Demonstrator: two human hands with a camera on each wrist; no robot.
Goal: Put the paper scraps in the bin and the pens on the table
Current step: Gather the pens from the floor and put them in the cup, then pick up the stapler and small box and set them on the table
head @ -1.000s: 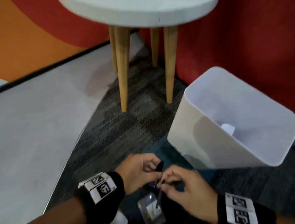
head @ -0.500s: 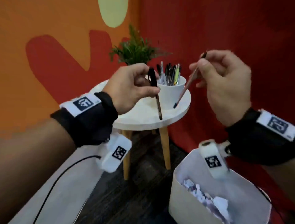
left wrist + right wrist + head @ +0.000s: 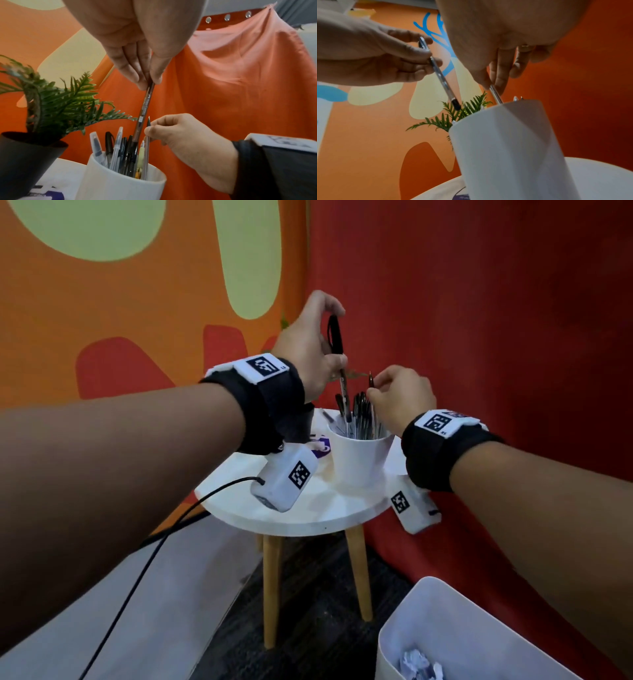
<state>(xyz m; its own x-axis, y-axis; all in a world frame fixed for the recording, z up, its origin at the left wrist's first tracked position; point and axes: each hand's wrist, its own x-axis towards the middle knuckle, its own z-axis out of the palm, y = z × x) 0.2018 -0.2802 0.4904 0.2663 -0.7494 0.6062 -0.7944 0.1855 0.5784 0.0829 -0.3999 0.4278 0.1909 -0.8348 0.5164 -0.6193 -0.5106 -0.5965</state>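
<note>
My left hand [image 3: 330, 350] pinches a black-capped pen [image 3: 336, 337] upright over the white cup [image 3: 356, 463], and the pen's lower end sits among several pens standing in the cup. My right hand [image 3: 372, 392] pinches a thin pen [image 3: 370, 379] that is lowered into the cup's right side. In the left wrist view the held pen [image 3: 145, 105] runs down into the cup [image 3: 120, 182] beside the thin pen [image 3: 148, 121]. In the right wrist view the thin pen [image 3: 495, 94] enters the cup [image 3: 505, 148]. The bin [image 3: 455, 611] holds crumpled paper scraps [image 3: 419, 666].
The cup stands on a small round white table [image 3: 301, 518] with wooden legs, in a corner of orange and red walls. A potted fern [image 3: 51, 102] in a black pot stands left of the cup. The bin sits on the carpet below the table's right side. A black cable [image 3: 137, 577] hangs from my left wrist.
Both hands rose from the floor with a pen each, then moved forward over the cup. The two pens now reach down into the cup instead of hanging in the air.
</note>
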